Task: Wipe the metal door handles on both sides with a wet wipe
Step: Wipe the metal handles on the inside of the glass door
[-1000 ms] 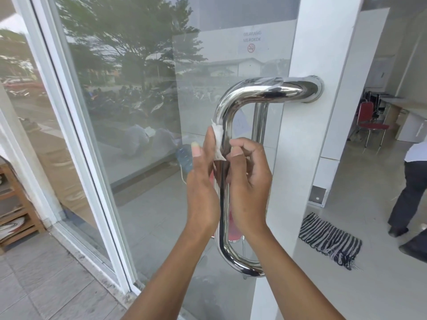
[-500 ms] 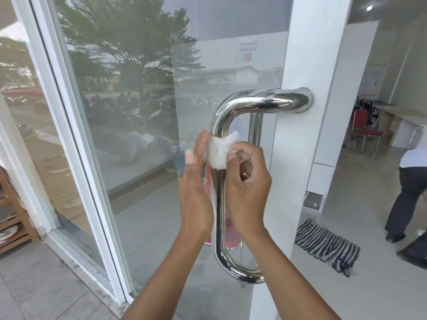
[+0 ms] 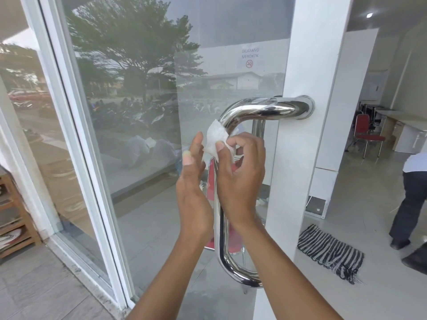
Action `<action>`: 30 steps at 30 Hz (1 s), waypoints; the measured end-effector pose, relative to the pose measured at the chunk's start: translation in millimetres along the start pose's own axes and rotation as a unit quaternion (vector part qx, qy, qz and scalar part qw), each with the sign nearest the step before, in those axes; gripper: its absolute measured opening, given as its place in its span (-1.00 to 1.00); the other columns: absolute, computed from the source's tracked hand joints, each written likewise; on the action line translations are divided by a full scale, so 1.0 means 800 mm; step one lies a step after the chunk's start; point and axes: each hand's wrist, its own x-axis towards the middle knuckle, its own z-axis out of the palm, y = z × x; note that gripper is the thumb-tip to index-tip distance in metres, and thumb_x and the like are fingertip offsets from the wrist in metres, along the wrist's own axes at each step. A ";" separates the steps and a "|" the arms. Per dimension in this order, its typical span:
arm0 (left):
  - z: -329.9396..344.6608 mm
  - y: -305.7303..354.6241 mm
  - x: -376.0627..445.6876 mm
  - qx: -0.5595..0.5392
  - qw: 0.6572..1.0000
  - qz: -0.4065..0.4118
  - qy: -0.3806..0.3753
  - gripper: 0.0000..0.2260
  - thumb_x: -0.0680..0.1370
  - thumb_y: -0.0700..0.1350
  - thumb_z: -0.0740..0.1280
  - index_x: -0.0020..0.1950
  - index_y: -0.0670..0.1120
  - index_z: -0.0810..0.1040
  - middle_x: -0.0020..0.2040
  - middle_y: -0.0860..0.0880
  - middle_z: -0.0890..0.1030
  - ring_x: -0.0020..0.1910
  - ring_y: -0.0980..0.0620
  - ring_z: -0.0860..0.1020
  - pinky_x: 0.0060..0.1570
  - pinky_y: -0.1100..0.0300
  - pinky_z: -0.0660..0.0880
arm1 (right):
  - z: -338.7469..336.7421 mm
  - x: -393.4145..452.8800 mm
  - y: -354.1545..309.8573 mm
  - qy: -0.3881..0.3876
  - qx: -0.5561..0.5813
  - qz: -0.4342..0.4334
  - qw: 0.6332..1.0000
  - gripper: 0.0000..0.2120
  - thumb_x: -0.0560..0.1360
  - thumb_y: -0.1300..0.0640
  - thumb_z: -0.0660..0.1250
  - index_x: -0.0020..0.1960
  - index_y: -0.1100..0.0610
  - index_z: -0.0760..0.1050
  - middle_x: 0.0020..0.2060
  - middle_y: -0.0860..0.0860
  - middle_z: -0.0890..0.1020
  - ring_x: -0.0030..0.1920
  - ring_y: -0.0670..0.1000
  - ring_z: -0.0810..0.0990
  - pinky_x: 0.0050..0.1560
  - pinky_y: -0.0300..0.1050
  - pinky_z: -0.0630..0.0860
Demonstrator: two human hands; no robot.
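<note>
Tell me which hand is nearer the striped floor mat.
Right. The right hand grips the wet wipe on the mat's side of the handle; the left hand is beyond it.

Pale tile floor [image 3: 360,294] w/ striped rag [image 3: 330,252] lying flat, red chair [image 3: 367,135] standing further back.

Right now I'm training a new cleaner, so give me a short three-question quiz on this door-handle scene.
1. True or false: the wet wipe sits at the bottom bend of the metal door handle.
2. Which hand pinches the wipe? A) left hand B) right hand C) neither
3. Fill in: a striped ___ lies on the floor inside the doorway.

Key
1. False; it is just below the top bend.
2. B; its thumb and fingers hold the wipe against the bar, while the left hand's fingers are straight beside it.
3. cloth
</note>
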 end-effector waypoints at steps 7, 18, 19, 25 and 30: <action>-0.012 0.003 -0.004 0.026 0.999 -0.015 0.010 -0.51 0.61 0.22 -0.02 0.44 0.15 0.45 0.37 0.21 0.53 0.38 0.22 0.47 0.43 0.19 0.33 | -0.009 -0.019 0.010 0.025 -0.028 -0.012 0.999 -0.85 0.57 0.35 0.36 0.06 0.19 0.65 -0.09 -0.06 0.59 -0.03 0.05 0.57 -0.04 -0.06 0.53; -0.001 0.003 -0.003 0.005 1.000 -0.001 -0.018 -0.53 0.66 0.13 -0.02 0.46 0.00 0.44 0.34 0.25 0.54 0.37 0.26 0.47 0.36 0.37 0.35 | -0.008 -0.020 0.008 -0.010 -0.008 -0.042 0.999 -0.81 0.50 0.47 0.37 0.02 0.28 0.67 -0.04 0.13 0.59 0.00 0.10 0.62 -0.08 0.13 0.60; 0.000 0.003 -0.003 0.001 1.000 -0.004 -0.017 -0.52 0.66 0.13 -0.02 0.46 0.01 0.45 0.34 0.23 0.55 0.35 0.24 0.48 0.35 0.35 0.37 | -0.006 -0.010 0.006 -0.006 -0.003 -0.045 0.999 -0.83 0.50 0.45 0.37 0.01 0.27 0.66 -0.04 0.11 0.59 0.00 0.03 0.62 -0.06 0.04 0.60; -0.002 0.004 -0.003 0.012 1.000 -0.005 0.004 -0.59 0.63 0.17 0.00 0.36 0.18 0.49 0.33 0.30 0.53 0.38 0.24 0.46 0.42 0.22 0.35 | 0.000 0.001 0.015 0.002 0.009 -0.047 0.999 -0.90 0.51 0.35 0.43 -0.01 0.23 0.65 -0.05 0.04 0.57 -0.03 -0.04 0.59 -0.09 -0.10 0.56; -0.011 0.003 -0.003 0.026 1.000 -0.005 0.010 -0.55 0.64 0.17 0.00 0.43 0.12 0.47 0.34 0.28 0.53 0.36 0.30 0.45 0.41 0.29 0.34 | -0.013 -0.036 0.024 -0.039 -0.004 -0.065 0.997 -0.93 0.49 0.35 0.46 -0.04 0.24 0.68 -0.05 -0.02 0.52 -0.08 0.11 0.58 -0.17 0.17 0.53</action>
